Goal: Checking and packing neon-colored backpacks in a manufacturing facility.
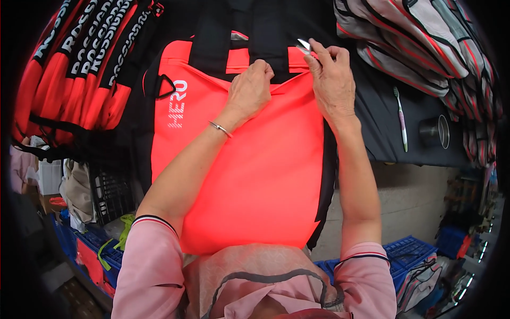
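Apparently, the left hand (249, 89) pinches the neon-red fabric bag (249, 170), lying partly on the black surface (378, 125), at its top edge; near the bag's upper-right corner, the right hand's fingers (322, 51) grip a pointed silver metal tool (304, 45) (a slip could nick the fabric).

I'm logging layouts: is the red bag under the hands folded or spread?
Spread: the bag reaches broadly from the left hand down toward the apron.

Pink sleeves (149, 260), patterned apron (220, 261).
My short sleeves end in dark-and-white striped cuffs (157, 219); the beige-grey apron over my pink shirt (249, 304) has dark grey edging (265, 277). A thin metallic bracelet (219, 129) circles my left wrist; my left hand (249, 90) and right hand (334, 82) are bare.
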The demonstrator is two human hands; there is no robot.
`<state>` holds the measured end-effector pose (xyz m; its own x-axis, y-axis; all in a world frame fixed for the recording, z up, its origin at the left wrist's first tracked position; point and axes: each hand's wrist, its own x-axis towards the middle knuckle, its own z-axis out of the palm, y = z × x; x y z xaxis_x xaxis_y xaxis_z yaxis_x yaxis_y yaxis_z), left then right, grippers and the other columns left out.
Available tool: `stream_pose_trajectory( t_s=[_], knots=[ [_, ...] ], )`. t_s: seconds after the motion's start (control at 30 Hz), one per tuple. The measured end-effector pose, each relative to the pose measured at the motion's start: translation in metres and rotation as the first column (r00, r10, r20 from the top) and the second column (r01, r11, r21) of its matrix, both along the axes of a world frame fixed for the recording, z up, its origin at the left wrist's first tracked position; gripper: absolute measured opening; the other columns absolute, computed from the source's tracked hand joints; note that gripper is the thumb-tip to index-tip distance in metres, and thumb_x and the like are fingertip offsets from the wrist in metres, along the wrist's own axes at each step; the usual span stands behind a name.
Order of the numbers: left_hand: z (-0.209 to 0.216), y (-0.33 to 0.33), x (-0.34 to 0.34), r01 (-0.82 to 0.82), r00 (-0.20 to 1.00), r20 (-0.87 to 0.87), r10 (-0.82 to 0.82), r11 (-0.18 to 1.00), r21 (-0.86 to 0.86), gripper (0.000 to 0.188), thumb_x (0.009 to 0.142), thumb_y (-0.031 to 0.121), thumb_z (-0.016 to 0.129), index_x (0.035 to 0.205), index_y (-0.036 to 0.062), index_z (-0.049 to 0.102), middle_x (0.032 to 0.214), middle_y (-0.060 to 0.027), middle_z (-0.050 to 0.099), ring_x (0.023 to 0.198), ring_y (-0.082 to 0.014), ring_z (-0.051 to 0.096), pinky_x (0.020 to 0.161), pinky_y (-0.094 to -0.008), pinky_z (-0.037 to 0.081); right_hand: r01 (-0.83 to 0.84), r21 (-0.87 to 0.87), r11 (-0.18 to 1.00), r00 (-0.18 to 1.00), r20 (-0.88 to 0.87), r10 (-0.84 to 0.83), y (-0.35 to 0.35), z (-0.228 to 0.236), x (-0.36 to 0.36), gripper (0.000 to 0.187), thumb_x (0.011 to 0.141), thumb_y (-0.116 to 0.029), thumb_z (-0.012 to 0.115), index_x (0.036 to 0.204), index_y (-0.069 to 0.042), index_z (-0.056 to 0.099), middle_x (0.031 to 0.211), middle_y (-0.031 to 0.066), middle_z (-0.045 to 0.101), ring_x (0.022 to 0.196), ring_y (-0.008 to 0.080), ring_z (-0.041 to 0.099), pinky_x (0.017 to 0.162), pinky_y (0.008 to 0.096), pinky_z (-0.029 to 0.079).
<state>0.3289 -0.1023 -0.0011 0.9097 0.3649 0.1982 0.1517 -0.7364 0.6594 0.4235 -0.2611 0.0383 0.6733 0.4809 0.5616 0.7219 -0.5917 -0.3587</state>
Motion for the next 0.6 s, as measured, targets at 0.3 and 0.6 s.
stream_pose_trajectory(
  t_s=[0.3,0.6],
  knots=[
    [-0.005,-0.001,0.001,-0.045,0.999,0.013,0.045,0.999,-0.011,0.011,0.097,0.013,0.051,0.097,0.0021,0.052,0.082,-0.0162,0.064,0.078,-0.036,0.063,0.069,-0.0468,0.047,-0.372,-0.326,0.869,0.915,0.028,0.402,0.006,0.009,0.02,0.023,0.085,-0.022,0.07,0.098,-0.004,0.062,0.094,0.0094,0.06,0.084,0.0295,0.061,0.075,0.0398,0.049],
    [-0.007,-0.001,0.0,-0.048,0.998,0.049,0.047,0.999,0.006,0.012,0.096,0.014,0.052,0.098,0.0026,0.052,0.086,-0.0171,0.064,0.08,-0.0387,0.062,0.07,-0.0484,0.046,-0.446,-0.421,0.79,0.846,0.09,0.525,0.014,0.012,0.03,0.023,0.082,-0.025,0.072,0.087,-0.005,0.063,0.086,0.0066,0.06,0.083,0.0238,0.062,0.074,0.035,0.048]
  ],
)
